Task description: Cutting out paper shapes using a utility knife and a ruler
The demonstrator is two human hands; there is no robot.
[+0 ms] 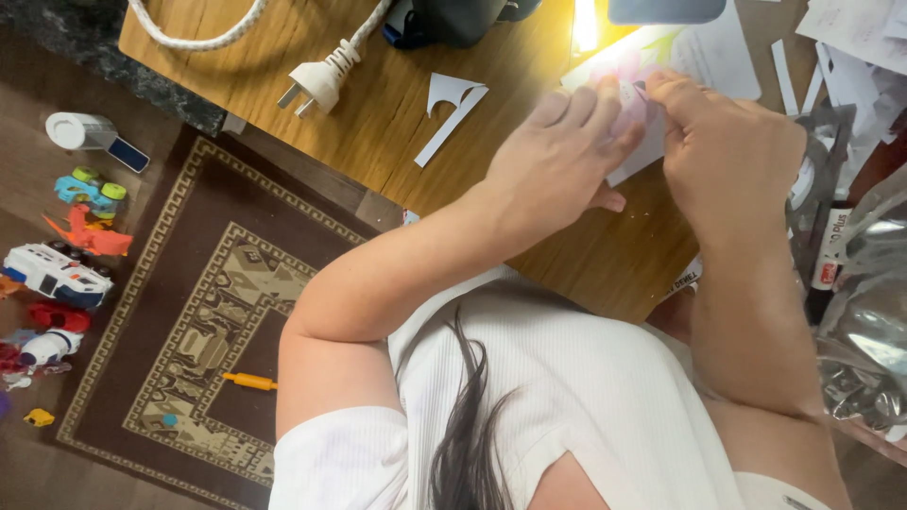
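Observation:
My left hand (pixel 557 156) and my right hand (pixel 727 142) meet over a wooden table (pixel 378 123). Between their fingertips they pinch a small pale pink paper piece (pixel 631 102), held just above a white sheet with a pink and green picture (pixel 661 47). The right hand's thumb and forefinger grip the piece's right edge; the left hand's fingers curl round its left side. Most of the piece is hidden by the fingers.
White paper offcuts (pixel 452 102) and a white plug with cord (pixel 316 80) lie on the table. More paper strips (pixel 831 66) and a crinkled clear plastic bag (pixel 864 283) sit at the right. Toys (pixel 57 274) are scattered on the floor beside a brown patterned rug (pixel 208 312).

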